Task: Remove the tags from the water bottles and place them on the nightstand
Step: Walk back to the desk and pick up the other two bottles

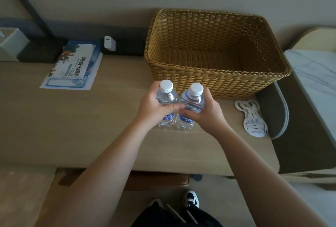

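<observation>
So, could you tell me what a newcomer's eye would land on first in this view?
Probably the two water bottles, the left bottle and the right bottle, upright side by side at the table's centre, gripped by the left hand and the right hand. Behind them stands a wicker basket, and a white tag lies flat to the right.

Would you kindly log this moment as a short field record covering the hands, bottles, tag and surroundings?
left hand: gripping the left bottle
right hand: gripping the right bottle
bottles: upright, side by side on the wooden surface, white caps on, no tags on necks
tag: flat on the surface, right of the bottles
basket: wicker, behind the bottles, nothing visible inside
leaflets: far left
</observation>
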The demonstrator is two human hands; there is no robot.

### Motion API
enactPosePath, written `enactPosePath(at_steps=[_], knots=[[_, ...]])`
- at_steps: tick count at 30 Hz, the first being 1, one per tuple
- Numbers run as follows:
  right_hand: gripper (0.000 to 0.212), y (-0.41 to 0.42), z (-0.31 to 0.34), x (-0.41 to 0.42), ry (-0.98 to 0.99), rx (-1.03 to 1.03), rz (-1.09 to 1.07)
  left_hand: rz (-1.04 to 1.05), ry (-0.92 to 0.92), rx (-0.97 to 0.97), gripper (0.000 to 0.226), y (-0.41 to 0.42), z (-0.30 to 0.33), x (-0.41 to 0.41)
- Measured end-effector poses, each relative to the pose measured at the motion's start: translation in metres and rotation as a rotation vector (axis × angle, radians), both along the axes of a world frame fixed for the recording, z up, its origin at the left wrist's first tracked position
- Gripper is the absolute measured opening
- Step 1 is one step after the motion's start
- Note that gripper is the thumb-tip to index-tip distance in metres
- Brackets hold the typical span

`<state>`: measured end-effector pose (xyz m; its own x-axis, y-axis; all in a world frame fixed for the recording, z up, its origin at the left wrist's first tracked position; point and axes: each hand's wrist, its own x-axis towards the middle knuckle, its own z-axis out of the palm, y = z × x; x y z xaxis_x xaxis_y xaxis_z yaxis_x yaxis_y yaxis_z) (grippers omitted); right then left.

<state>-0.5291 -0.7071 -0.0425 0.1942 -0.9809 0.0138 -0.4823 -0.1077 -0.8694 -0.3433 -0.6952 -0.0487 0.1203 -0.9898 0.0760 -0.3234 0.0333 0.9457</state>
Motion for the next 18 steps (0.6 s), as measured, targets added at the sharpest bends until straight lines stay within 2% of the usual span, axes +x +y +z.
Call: enactPosePath(at_steps=[8, 13, 18], knots=[[0.058, 0.030, -0.005, -0.019, -0.021, -0.078, -0.224, 0.006, -0.052, -0.079, 0.050, 0.004, 0.002, -0.015], [0.057, 0.051, -0.001, -0.052, -0.044, -0.132, -0.369, -0.075, -0.050, -0.112, 0.054, 0.016, 0.015, -0.051], [0.063, 0.081, 0.008, -0.120, -0.055, -0.161, -0.529, -0.234, -0.063, -0.160, 0.055, 0.028, 0.031, -0.121]])
